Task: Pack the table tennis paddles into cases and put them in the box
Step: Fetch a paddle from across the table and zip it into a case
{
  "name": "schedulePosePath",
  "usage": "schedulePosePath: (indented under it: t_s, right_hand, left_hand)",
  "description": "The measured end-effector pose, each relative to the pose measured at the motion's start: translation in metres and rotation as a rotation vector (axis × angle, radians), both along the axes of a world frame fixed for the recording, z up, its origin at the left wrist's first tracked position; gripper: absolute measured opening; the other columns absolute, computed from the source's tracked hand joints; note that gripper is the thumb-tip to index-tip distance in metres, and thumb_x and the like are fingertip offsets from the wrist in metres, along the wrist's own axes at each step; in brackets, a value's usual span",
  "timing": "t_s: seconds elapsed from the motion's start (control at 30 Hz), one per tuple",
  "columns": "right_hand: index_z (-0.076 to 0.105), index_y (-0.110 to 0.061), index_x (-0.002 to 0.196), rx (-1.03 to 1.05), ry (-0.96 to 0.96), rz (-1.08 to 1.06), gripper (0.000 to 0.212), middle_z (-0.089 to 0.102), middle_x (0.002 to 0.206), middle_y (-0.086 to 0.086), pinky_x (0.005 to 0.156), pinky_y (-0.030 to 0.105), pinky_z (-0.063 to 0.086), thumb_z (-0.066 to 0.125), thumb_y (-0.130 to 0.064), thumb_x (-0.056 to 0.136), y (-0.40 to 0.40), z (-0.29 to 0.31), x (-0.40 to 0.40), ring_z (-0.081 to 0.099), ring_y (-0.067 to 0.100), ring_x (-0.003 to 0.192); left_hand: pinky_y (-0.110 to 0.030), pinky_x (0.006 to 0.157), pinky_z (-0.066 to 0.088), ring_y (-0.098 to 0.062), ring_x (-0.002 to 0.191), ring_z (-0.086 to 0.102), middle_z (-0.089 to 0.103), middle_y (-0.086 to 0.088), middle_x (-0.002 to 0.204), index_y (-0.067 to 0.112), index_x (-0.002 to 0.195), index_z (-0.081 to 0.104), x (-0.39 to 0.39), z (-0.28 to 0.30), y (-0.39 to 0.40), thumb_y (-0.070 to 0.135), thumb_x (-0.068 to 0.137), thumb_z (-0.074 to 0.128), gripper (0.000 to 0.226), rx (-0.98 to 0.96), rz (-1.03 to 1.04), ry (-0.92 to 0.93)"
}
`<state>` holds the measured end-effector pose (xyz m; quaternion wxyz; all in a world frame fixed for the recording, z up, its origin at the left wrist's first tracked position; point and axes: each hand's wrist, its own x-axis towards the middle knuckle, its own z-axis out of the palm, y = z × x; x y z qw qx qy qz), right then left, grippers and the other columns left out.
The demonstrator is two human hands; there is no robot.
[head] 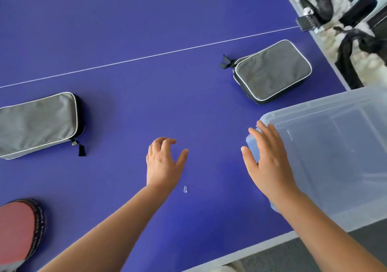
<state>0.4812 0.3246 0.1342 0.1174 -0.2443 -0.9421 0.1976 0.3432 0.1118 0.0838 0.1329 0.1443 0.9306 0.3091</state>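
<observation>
Blue table (146,20) w/ white line; tiny clear scrap (185,189); white balls (330,39) beyond far edge.

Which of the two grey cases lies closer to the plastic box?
The right case, just beyond the box. The left case lies far across the table.

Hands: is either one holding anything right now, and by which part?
Nothing is held. The left hand hovers over the table with loosely curled fingers. The right hand lies with straight fingers against the near corner of the clear box, with no grip.
</observation>
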Motion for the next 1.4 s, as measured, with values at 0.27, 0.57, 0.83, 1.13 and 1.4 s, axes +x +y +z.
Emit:
schedulePosePath:
  t_s: [0.27,0.57,0.83,1.13,1.4]
  right_hand:
    - [0.059,-0.011,0.128,0.111,-0.164,-0.037,0.056,0.048,0.146,0.014,0.105,0.061,0.035,0.045,-0.051,0.091,0.082,-0.002,-0.032,0.033,0.042,0.14]
    - [0.06,-0.024,0.123,0.102,-0.199,-0.09,0.043,0.05,0.145,0.002,0.111,0.061,0.027,0.048,-0.05,0.091,0.082,-0.004,-0.035,0.03,0.032,0.144]
    - [0.062,-0.025,0.122,0.083,-0.187,-0.097,0.042,0.05,0.145,0.0,0.114,0.06,0.025,0.048,-0.049,0.091,0.084,-0.006,-0.036,0.031,0.031,0.144]
    - [0.061,-0.026,0.123,0.062,-0.221,-0.102,0.042,0.048,0.146,-0.001,0.114,0.06,0.024,0.046,-0.05,0.092,0.085,-0.005,-0.036,0.029,0.031,0.145]
    - [0.06,-0.024,0.122,0.08,-0.215,-0.093,0.042,0.048,0.145,-0.001,0.113,0.06,0.024,0.047,-0.049,0.092,0.085,-0.005,-0.037,0.027,0.031,0.145]
  left_hand:
    - [-0.036,0.104,0.039,-0.02,0.122,0.047,0.051,0.0,0.13,0.02,0.126,0.057,-0.037,0.007,0.145,0.043,0.095,0.057,0.039,0.012,-0.239,-0.037]
    - [-0.043,0.088,0.05,-0.022,0.112,0.055,0.051,0.002,0.126,0.021,0.126,0.053,-0.081,-0.019,0.27,0.058,0.091,0.055,0.051,-0.034,-0.208,-0.215]
    - [-0.033,0.06,0.042,-0.022,0.074,0.062,0.062,0.002,0.082,0.016,0.091,0.055,-0.09,-0.043,0.326,0.072,0.083,0.051,0.057,-0.099,-0.075,-0.394]
    - [-0.033,0.055,0.046,-0.021,0.065,0.057,0.053,0.004,0.075,0.013,0.084,0.05,-0.08,-0.046,0.322,0.044,0.089,0.063,0.034,0.288,0.141,-0.594]
    - [-0.045,0.07,0.063,-0.026,0.083,0.072,0.068,-0.016,0.1,0.008,0.095,0.062,-0.066,-0.035,0.276,0.022,0.088,0.067,0.016,0.571,0.303,-0.73]
